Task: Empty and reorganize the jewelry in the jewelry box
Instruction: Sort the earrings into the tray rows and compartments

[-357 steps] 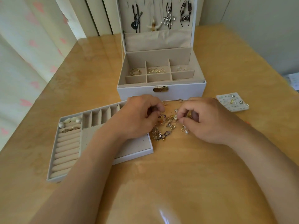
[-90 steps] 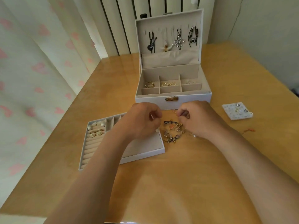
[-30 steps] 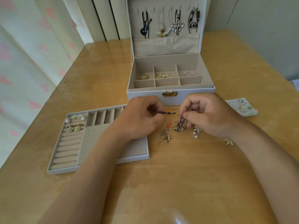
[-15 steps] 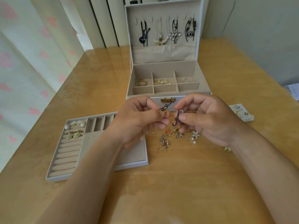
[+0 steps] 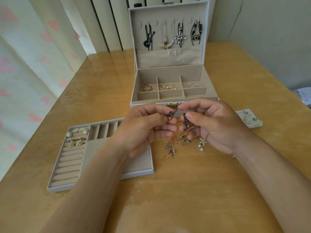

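Jewelry box (image 5: 173, 91), lid raised upright, on a wooden table (image 5: 168, 190); all positions are given relative to the box. Directly in front of its gold clasp (image 5: 173, 105), the left hand (image 5: 144, 130) pinches a dark purple earring (image 5: 170, 114) between thumb and forefinger, the remaining fingers curled. Beside it, the right hand (image 5: 212, 125) pinches a matching purple earring (image 5: 184, 121), which hangs down from thumb and forefinger; the two hands are close but apart. Below the hands, in front of the box, a loose pile of earrings (image 5: 183, 143) lies on the table, including pearl and flower pieces. Inside the box, the rear row of compartments holds gold hoops (image 5: 146, 87), gold rings (image 5: 168, 87) and pale pieces (image 5: 191, 84); the front row appears bare. Four pendants (image 5: 173, 37) hang in the lid above a fabric pocket. Front-left of the box lies the removed tray (image 5: 70, 165), with ring rolls, two rose earrings (image 5: 74, 142) and pale beads (image 5: 77, 131). To the right lies a white stud card (image 5: 249, 118).
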